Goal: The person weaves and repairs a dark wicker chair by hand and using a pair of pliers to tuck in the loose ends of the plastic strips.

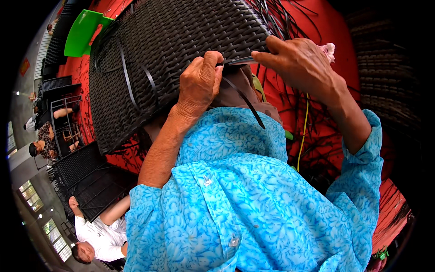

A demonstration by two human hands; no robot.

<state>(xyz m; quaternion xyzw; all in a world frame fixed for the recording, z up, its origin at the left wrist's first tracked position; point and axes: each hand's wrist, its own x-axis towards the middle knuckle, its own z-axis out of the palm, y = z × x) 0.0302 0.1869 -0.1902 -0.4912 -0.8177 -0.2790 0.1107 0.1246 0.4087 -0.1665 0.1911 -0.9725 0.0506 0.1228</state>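
A black woven wicker panel (176, 50) is placed in front of the body, at the lap, and its near edge is reached by both hands. By the right hand (299, 61), a thin grey-blue flat piece (244, 60) is gripped between thumb and forefinger, beside the panel's corner; whether it is a blade or a strip cannot be told. The left hand (198, 84) is closed at the same edge, with fingers curled; what is pinched in it cannot be told exactly. Just below it, a dark flat strip (247, 103) is hung across the blue floral shirt (235, 181). Many loose black strands (283, 20) are scattered beyond the corner, over a red floor covering (333, 31). A bright green plastic chair (83, 34) is seen near the panel's far left corner. Farther left, a person in white (102, 235) is seen.
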